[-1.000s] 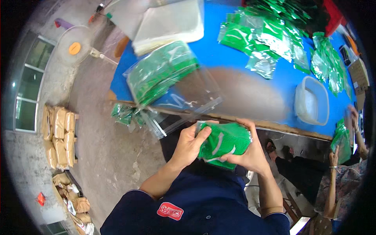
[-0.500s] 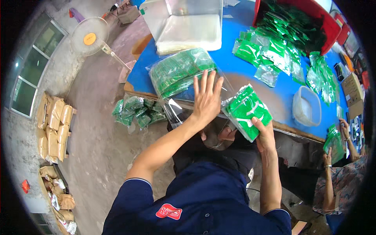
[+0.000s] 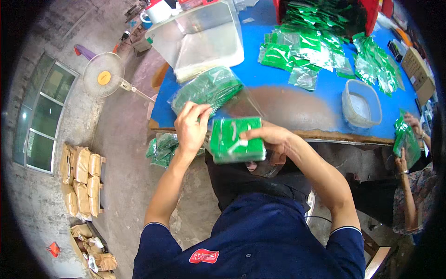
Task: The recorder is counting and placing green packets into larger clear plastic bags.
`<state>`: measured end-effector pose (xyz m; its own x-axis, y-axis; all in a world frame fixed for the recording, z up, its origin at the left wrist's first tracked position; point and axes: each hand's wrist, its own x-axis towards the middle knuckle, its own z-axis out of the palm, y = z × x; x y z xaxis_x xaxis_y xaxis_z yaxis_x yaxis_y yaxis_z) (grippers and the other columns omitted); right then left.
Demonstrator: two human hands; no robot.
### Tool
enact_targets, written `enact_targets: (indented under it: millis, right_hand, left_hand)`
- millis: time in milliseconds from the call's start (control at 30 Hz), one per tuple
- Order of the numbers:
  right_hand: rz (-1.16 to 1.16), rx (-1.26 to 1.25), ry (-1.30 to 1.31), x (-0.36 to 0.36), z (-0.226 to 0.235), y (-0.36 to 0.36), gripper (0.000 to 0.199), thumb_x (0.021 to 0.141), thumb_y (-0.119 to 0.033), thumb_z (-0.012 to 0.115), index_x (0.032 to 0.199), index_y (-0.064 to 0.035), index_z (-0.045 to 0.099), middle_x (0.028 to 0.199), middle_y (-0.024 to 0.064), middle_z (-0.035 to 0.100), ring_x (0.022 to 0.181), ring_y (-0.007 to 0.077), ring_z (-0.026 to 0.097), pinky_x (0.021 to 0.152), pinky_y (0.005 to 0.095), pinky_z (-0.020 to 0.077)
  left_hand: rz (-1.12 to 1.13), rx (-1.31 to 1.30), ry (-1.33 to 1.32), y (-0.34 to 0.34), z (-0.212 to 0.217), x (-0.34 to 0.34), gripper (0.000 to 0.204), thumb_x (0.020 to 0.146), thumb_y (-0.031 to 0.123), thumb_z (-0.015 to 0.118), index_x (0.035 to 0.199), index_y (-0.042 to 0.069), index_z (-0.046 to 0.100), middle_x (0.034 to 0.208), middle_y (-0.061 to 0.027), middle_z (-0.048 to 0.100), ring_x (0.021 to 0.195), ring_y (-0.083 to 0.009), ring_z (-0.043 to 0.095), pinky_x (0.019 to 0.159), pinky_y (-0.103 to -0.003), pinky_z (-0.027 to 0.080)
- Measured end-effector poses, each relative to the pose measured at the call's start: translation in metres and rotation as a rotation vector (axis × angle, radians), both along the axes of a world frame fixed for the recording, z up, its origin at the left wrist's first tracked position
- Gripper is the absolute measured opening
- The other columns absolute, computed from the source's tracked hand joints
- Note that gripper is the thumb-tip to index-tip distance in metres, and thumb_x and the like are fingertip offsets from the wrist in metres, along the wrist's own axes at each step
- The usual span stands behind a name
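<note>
Your right hand pinches a squared stack of flat green plastic packets; left hand pinches the clear plastic bag, eleven o'clock from stack. Keep edges aligned.

On the table, the bag of packets lies before the plastic bin at the left, loose packets spread behind and left of the plastic tub, and a cardboard box sits to the tub's right.

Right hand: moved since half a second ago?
Yes: the right hand, holding the green packet stack, has shifted left, farther from the translucent plastic tub.
</note>
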<state>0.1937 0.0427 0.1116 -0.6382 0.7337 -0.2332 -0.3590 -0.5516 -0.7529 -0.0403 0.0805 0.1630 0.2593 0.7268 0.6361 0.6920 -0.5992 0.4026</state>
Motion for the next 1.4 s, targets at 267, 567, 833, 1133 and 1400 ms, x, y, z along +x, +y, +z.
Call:
enact_targets:
  millis: [267, 567, 833, 1133, 1400]
  right_hand:
    - [-0.834, 0.178, -0.34, -0.04, -0.007, -0.008, 0.091, 0.074, -0.019, 0.086, 0.138, 0.004, 0.026, 0.125, 0.0182, 0.051, 0.114, 0.024, 0.055, 0.097, 0.0359, 0.0498]
    - [-0.909, 0.175, -0.07, -0.037, 0.007, 0.053, 0.049, 0.076, -0.012, 0.084, 0.116, 0.0008, 0.06, 0.105, 0.0106, 0.068, 0.088, 0.0196, 0.067, 0.074, 0.0318, 0.056]
    - [-0.381, 0.02, -0.146, 0.002, -0.007, 0.075, 0.066, 0.086, -0.034, 0.078, 0.135, -0.0017, 0.049, 0.125, 0.0138, 0.06, 0.108, 0.024, 0.063, 0.086, 0.0397, 0.0553]
    - [-0.517, 0.302, -0.498, -0.021, 0.007, 0.076, 0.089, 0.076, -0.041, 0.083, 0.142, 0.0009, 0.04, 0.124, 0.0184, 0.062, 0.105, 0.0226, 0.065, 0.061, 0.0362, 0.059]
    - [-0.819, 0.521, -0.75, -0.02, -0.018, 0.068, 0.077, 0.091, -0.05, 0.068, 0.139, 0.0057, 0.044, 0.127, 0.0228, 0.061, 0.12, 0.03, 0.059, 0.098, 0.0404, 0.0498]
  left_hand:
    - [-0.059, 0.142, 0.101, -0.006, 0.014, 0.029, 0.013, 0.081, 0.001, 0.075, 0.094, 0.001, 0.074, 0.078, -0.0092, 0.062, 0.068, -0.0209, 0.063, 0.063, -0.032, 0.049]
    - [-0.083, 0.212, 0.081, -0.025, 0.019, 0.067, 0.01, 0.08, 0.004, 0.072, 0.089, 0.005, 0.071, 0.081, -0.0074, 0.058, 0.076, -0.0274, 0.059, 0.068, -0.04, 0.046]
    - [-0.174, 0.02, -0.071, -0.032, 0.006, 0.08, 0.02, 0.084, 0.011, 0.073, 0.102, 0.003, 0.071, 0.098, -0.0123, 0.066, 0.093, -0.0281, 0.065, 0.083, -0.038, 0.05]
    - [-0.381, -1.261, -0.66, 0.14, -0.07, -0.081, 0.068, 0.099, 0.037, 0.057, 0.153, 0.003, 0.033, 0.152, -0.007, 0.045, 0.138, -0.0187, 0.044, 0.117, -0.035, 0.031]
    - [-0.655, -1.243, -0.922, 0.104, -0.06, -0.057, 0.058, 0.105, 0.027, 0.045, 0.155, 0.001, 0.029, 0.16, -0.0079, 0.033, 0.147, -0.0193, 0.03, 0.122, -0.034, 0.022]
